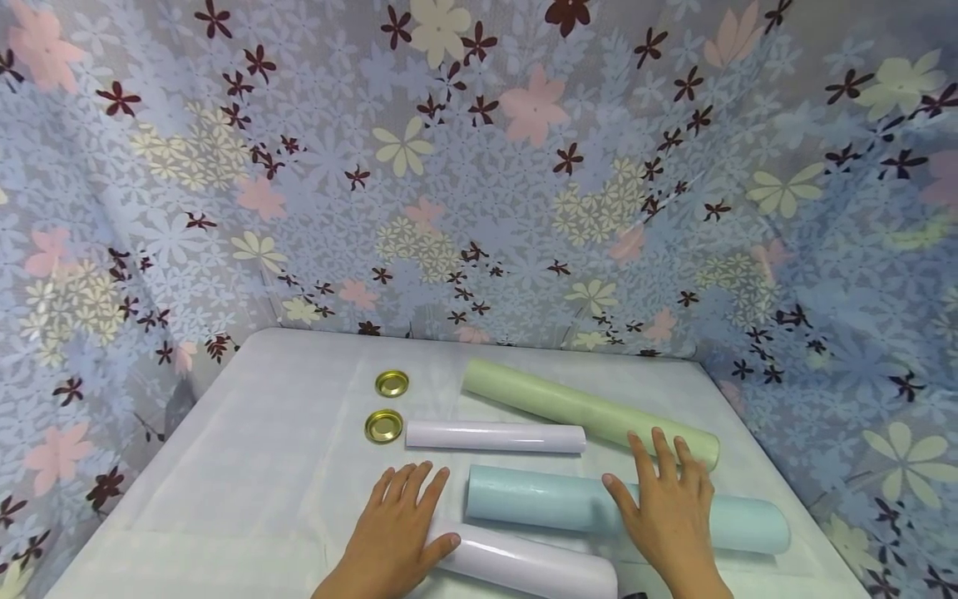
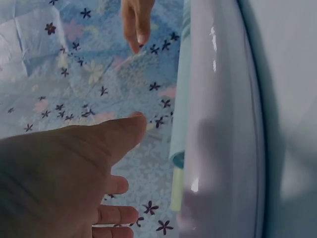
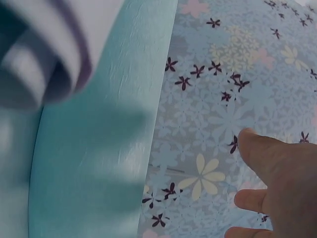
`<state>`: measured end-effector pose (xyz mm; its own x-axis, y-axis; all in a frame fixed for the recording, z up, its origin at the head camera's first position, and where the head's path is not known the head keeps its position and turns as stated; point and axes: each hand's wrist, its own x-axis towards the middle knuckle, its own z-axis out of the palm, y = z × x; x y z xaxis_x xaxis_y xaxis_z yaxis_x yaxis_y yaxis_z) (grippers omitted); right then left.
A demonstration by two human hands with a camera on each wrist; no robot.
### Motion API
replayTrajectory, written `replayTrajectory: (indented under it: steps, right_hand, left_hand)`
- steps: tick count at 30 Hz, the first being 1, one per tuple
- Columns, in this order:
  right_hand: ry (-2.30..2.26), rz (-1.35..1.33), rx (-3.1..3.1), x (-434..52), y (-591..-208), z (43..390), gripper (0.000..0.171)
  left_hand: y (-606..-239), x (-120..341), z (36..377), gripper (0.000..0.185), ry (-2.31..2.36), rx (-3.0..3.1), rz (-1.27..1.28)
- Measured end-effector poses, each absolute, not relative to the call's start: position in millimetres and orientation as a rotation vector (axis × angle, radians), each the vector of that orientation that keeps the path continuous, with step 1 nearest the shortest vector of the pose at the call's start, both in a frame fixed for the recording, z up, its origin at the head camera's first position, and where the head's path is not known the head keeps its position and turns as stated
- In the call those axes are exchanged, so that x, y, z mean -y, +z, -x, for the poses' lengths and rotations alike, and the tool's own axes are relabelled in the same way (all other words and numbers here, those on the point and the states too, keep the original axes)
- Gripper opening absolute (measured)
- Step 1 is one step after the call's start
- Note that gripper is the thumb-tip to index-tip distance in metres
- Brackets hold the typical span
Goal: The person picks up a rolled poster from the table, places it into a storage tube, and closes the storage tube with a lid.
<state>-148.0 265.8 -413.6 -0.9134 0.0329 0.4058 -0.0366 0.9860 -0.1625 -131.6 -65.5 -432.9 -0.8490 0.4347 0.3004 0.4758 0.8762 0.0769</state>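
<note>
My left hand is spread over the left end of the nearest roll, a glossy pale lilac sheet roll. Its fingers are fairly straight, and the left wrist view has this roll beside the hand, not gripped. Over the light blue roll hovers my right hand, fingers spread and nothing held. From the right wrist camera, a shadow falls across the blue roll, and the coiled end of the lilac roll shows at upper left.
Farther back lie a thinner white roll and a slanting pale green roll. Two shallow gold round tins sit left of them. A white cloth covers the table; flowered fabric hangs behind and at both sides.
</note>
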Motion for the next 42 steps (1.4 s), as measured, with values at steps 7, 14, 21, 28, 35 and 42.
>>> replayTrajectory:
  steps: [7,14,21,28,35,42]
  right_hand:
    - [0.232,0.051,2.746,-278.0,-414.4,147.2,0.07]
    - [0.235,0.074,2.764,-289.7,-417.3,145.2,0.071]
    - [0.246,0.084,2.77,-299.7,-420.4,142.2,0.074]
    - [0.255,0.075,2.775,-308.2,-422.6,140.6,0.075]
    - [0.282,0.051,2.884,-322.1,-425.7,140.9,0.082]
    - [0.284,0.0,2.957,-339.6,-434.4,139.2,0.084]
  left_hand:
    - [-441.6,57.6,132.5,0.08,-0.115,2.77,0.766]
    - [-449.1,51.4,134.0,0.082,-0.084,2.814,0.83]
    - [-455.5,49.0,136.7,0.082,-0.055,2.815,0.867]
    - [-459.3,47.5,137.8,0.084,-0.048,2.782,0.895]
    - [-461.3,48.4,138.4,0.084,-0.026,2.769,0.918]
    - [-463.6,47.3,138.2,0.084,-0.025,2.815,0.939]
